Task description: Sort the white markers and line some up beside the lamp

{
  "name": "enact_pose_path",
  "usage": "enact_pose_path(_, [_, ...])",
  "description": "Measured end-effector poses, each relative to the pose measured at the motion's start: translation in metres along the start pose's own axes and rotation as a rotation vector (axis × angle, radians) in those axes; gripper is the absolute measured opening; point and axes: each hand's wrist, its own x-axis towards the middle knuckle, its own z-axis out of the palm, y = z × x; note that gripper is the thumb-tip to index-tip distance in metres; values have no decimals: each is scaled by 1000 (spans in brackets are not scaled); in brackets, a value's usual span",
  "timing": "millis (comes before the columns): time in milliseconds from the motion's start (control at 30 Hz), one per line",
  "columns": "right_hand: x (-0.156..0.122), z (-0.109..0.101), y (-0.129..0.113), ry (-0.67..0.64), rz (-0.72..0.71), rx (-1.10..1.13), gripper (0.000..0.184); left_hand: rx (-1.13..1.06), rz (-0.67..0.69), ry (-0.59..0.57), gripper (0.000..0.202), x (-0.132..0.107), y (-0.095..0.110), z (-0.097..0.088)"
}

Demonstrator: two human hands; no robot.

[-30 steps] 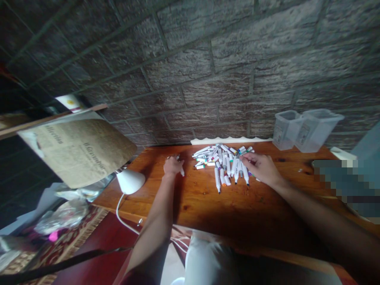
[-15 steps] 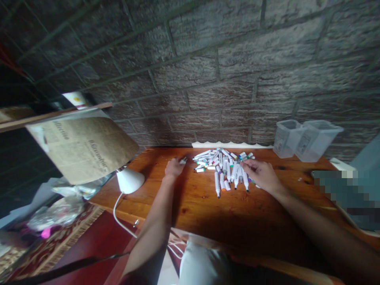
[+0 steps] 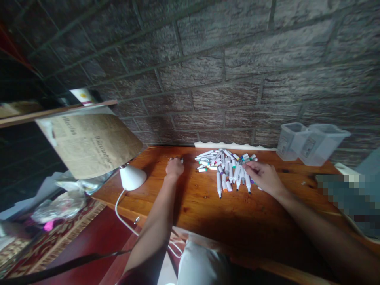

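Observation:
A heap of white markers (image 3: pixel 227 166) with coloured caps lies on the wooden table. To the left of the heap, my left hand (image 3: pixel 175 167) is closed on a marker, of which only a small white end shows past the fingers. My right hand (image 3: pixel 263 175) reaches in from the right, thumb and fingertips pinched on a marker at the heap's right edge. The fingers partly cover that marker. Several markers at the front of the heap point toward me.
Two clear plastic containers (image 3: pixel 317 144) stand at the back right by the brick wall (image 3: pixel 208 79). A lamp (image 3: pixel 132 177) with a paper-like shade is on the left, its white cord hanging over the table edge. A blurred-out flat object (image 3: pixel 350 198) lies far right.
My left hand has turned slightly, so less of its marker shows. My right hand stays at the heap's right side. The whole view has shifted a little.

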Motion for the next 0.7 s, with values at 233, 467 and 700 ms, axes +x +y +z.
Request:
enact_pose_path(233, [0,0,-1,-11,30,26,39,6,-101,60,33,6,-10,-2])
enact_pose_path(467, [0,3,0,-9,17,63,38,0,-97,86,31,6,-11,0])
enact_pose_path(700, [-1,3,-3,-4,1,34,38,-14,-90,139,34,6,-10,-3])
